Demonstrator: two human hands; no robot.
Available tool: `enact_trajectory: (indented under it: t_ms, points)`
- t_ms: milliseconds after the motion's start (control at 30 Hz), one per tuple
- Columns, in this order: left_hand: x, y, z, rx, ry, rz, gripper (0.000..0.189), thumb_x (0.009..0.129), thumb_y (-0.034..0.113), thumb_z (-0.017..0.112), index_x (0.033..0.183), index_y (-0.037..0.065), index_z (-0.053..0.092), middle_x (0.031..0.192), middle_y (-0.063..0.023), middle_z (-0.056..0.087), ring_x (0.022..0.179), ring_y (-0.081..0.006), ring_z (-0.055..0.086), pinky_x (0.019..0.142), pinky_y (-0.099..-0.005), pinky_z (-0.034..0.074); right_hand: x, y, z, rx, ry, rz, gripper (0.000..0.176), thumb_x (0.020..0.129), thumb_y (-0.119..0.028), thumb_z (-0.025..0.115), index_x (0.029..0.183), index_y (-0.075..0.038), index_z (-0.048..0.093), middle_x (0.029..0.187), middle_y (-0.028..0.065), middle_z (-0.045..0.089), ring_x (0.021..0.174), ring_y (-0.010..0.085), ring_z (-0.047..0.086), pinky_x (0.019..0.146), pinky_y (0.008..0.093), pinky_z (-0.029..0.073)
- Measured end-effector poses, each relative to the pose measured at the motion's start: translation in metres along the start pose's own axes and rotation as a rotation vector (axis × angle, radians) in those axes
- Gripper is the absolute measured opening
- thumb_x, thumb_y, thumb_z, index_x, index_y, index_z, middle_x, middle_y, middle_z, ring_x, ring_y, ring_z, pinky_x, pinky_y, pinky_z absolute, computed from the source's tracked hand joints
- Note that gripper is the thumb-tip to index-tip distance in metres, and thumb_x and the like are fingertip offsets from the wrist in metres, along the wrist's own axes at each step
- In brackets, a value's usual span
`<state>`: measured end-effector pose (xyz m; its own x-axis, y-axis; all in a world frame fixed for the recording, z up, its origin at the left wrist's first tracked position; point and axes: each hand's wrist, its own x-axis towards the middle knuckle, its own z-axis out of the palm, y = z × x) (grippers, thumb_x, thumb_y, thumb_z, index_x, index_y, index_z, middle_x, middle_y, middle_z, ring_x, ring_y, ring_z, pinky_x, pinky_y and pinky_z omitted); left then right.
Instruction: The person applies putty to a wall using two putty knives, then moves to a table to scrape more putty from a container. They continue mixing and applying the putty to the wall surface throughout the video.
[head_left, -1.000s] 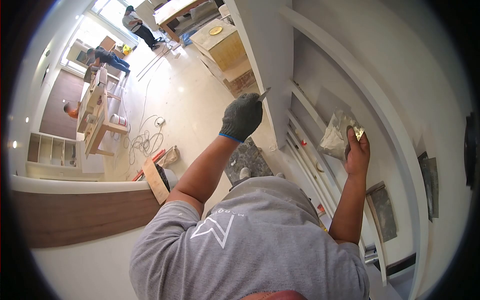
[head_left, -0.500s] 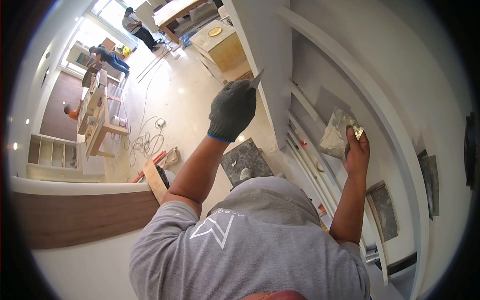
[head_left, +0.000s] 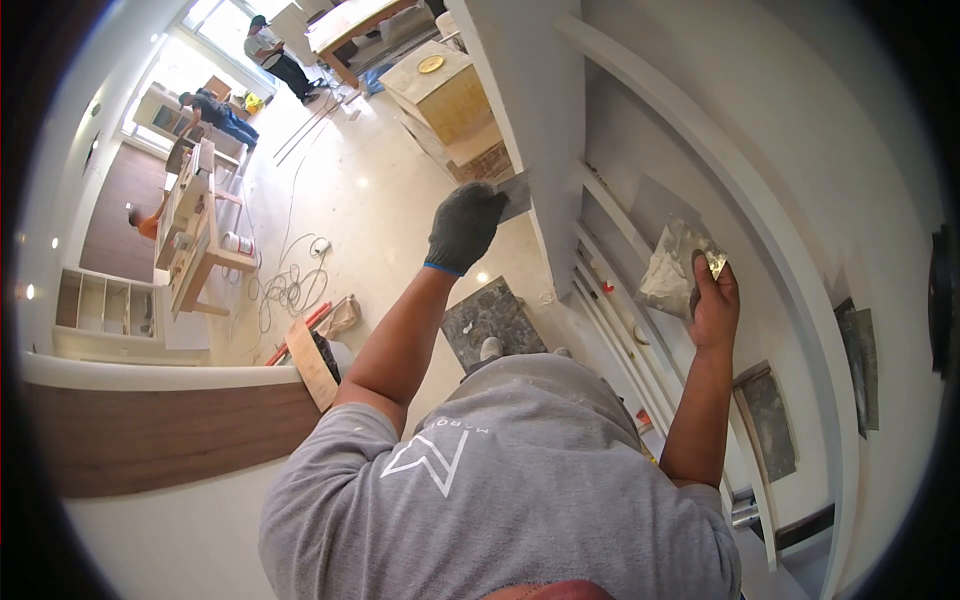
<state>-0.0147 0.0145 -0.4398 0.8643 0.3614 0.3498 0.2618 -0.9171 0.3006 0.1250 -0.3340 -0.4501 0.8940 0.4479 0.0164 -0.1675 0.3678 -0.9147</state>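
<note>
My left hand point(head_left: 467, 228), in a dark grey work glove with a blue cuff, is closed around a putty knife. The flat metal blade of the putty knife point(head_left: 515, 195) lies at the edge of a white upright panel point(head_left: 535, 130). On the right, my bare right hand point(head_left: 714, 305) grips a thin metal plate point(head_left: 672, 240) by its edge, thumb on top. Off-white putty point(head_left: 665, 275) is spread over the plate's face. The plate is held in front of the white shelving, apart from the putty knife.
White curved shelf edges point(head_left: 720, 130) run along my right. A speckled dark board point(head_left: 497, 320) lies by my feet. Coiled cables point(head_left: 285, 285) are on the floor at left, near a wooden workbench point(head_left: 200, 240). Several people stand or bend farther back. A wooden box point(head_left: 440, 90) stands ahead.
My left hand has moved slightly down and turned, so the knife's blade now shows broad side at the panel edge. My right hand and the plate stay put.
</note>
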Motion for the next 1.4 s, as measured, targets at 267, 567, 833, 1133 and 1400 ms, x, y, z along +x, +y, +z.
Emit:
enact_trajectory:
  t_ms: [267,567,833,1133,1400]
  points:
    - [-0.014,0.030,-0.008,-0.238,0.142,-0.049,0.012,0.087,0.015,0.064,0.086,0.004,0.067,0.084,-0.0181,0.065,0.080,-0.0358,0.064,0.070,-0.0412,0.051,0.000,-0.001,0.002,-0.040,0.018,-0.005,0.029,0.097,-0.020,0.060,0.117,0.000,0.060,0.113,0.0044,0.064,0.104,0.0120,0.056,0.096,0.0276,0.040]
    - [-0.008,0.043,-0.001,-0.109,0.183,-0.055,0.018,0.087,0.017,0.061,0.098,0.005,0.068,0.091,-0.0182,0.067,0.083,-0.0363,0.065,0.072,-0.0411,0.053,-0.002,-0.005,0.005,-0.047,0.060,0.026,0.028,0.097,-0.019,0.059,0.117,0.001,0.060,0.113,0.0050,0.064,0.104,0.0119,0.056,0.096,0.0280,0.040]
    - [-0.007,0.042,0.007,-0.143,0.225,-0.033,0.018,0.088,0.018,0.061,0.097,0.004,0.069,0.094,-0.0184,0.068,0.085,-0.0358,0.065,0.074,-0.0418,0.053,-0.001,-0.002,0.002,-0.012,0.001,-0.008,0.029,0.097,-0.020,0.060,0.117,0.001,0.060,0.112,0.0053,0.064,0.104,0.0122,0.056,0.096,0.0282,0.041]
    - [-0.022,0.027,-0.001,-0.220,0.242,-0.071,0.016,0.088,0.018,0.060,0.090,0.004,0.068,0.086,-0.0189,0.066,0.082,-0.0376,0.063,0.071,-0.0439,0.051,-0.001,-0.002,0.001,-0.025,0.001,-0.008,0.028,0.096,-0.020,0.060,0.116,0.000,0.060,0.113,0.0051,0.064,0.103,0.0122,0.057,0.095,0.0281,0.041]
    - [-0.002,0.018,0.009,-0.364,0.161,-0.161,0.015,0.088,0.017,0.061,0.092,0.004,0.068,0.089,-0.0175,0.066,0.084,-0.0375,0.063,0.073,-0.0429,0.051,-0.002,-0.004,0.005,-0.016,0.008,0.011,0.030,0.096,-0.021,0.060,0.117,0.001,0.060,0.112,0.0050,0.065,0.103,0.0122,0.057,0.096,0.0279,0.041]
